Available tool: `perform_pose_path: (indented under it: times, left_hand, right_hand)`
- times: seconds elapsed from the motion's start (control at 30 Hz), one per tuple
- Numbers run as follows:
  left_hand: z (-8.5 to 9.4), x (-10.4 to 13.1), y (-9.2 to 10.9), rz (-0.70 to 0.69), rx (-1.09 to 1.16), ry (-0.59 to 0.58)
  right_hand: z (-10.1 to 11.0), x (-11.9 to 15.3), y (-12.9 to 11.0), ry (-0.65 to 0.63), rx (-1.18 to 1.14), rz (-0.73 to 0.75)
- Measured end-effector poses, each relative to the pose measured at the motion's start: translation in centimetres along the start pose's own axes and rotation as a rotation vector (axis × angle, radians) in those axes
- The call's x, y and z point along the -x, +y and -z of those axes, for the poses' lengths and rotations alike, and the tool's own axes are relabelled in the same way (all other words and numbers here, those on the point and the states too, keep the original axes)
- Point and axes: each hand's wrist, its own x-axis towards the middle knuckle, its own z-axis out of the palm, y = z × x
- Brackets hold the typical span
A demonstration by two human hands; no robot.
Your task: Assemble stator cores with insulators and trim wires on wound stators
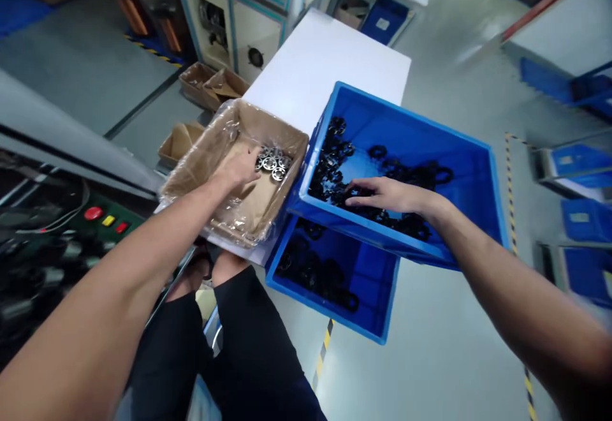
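My left hand [241,167] reaches into a cardboard box [191,175] lined with clear plastic. Its fingers and thumb close around the edge of a small cluster of silver metal rings [270,163]; the fingertips are partly hidden. My right hand [377,194] hangs inside the large blue crate [425,118], just above black ring-shaped parts [335,153]. Its fingers are loosely stretched, with a gap to the thumb, and nothing shows between them. More black rings lie along the crate's floor, some under my right hand and forearm.
Box and crate rest on a white table [329,57]. A second blue crate [373,300] with black rings sits lower, nearer my legs. To the left are a machine panel with a red button [93,213] and smaller cardboard boxes [182,140] on the floor.
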Motion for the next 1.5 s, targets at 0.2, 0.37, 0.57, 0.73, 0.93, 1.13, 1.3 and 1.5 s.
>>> perform_pose_path:
  times: [0.2,0.37,0.57,0.73,0.93,1.13,1.3,1.5]
  left_hand:
    - [-2.1,-3.2,-0.6,0.157,0.156,-0.059]
    - [-1.1,-2.7,-0.1,0.314,0.544,0.01]
    - [1.9,4.1,2.3,0.432,1.226,0.153]
    - [4.3,18.7,5.3,0.297,1.658,0.216]
    - [-1.3,40.2,6.5,0.275,1.744,0.108]
    - [-6.3,53.8,5.4,0.489,1.849,0.308]
    - [-5.0,55.6,7.4,0.26,1.969,0.415]
    - [-3.5,56.9,10.4,0.033,1.959,0.468]
  right_hand:
    - [0.8,0.6,-1.0,0.257,0.005,-0.042]
    - [0.6,0.3,-0.4,0.314,-0.188,0.088]
    - [1.0,-0.7,1.3,0.44,-0.316,0.072]
    - [1.2,0.1,0.8,0.523,-0.408,0.055]
    - [0.9,3.4,-2.2,0.622,-0.516,0.084]
    - [-4.0,9.5,-9.1,0.738,-0.612,0.274]
    - [-17.5,16.6,-21.1,0.363,-0.719,0.657]
    - [-27.9,20.9,-31.7,-0.216,-0.837,0.87]
